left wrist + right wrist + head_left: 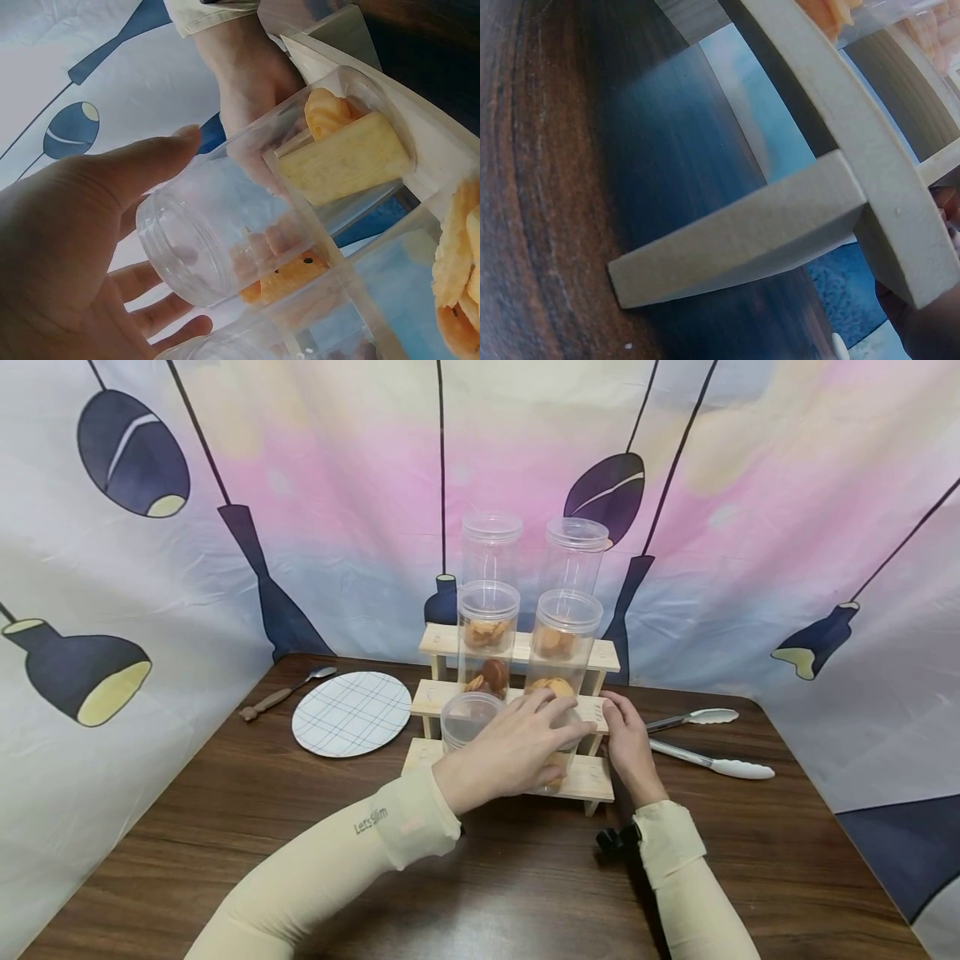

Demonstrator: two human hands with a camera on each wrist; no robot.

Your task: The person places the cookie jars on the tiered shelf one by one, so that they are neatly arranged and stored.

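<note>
A three-step wooden rack (pixel 427 695) carries several clear, lidded jars of pastries and biscuits. My left hand (pixel 506 747) reaches over the front right jar (pixel 574 758). In the left wrist view its fingers and thumb are spread around the lid end of a clear jar (pixel 217 217), with a gap at the thumb. A yellow block (pixel 345 157) and a swirled pastry (pixel 324 112) sit near that jar's bottom. My right hand (pixel 630 752) grips the right end of the rack's middle step; some of its fingers are hidden. The front left jar (pixel 463 718) stands beside my left wrist.
A white checked plate (pixel 352 714) lies left of the rack, with a wooden-handled spoon (pixel 281 695) beyond it. White-tipped tongs (pixel 701 756) lie to the right. A patterned cloth (pixel 360 485) hangs behind the brown table (pixel 495 902).
</note>
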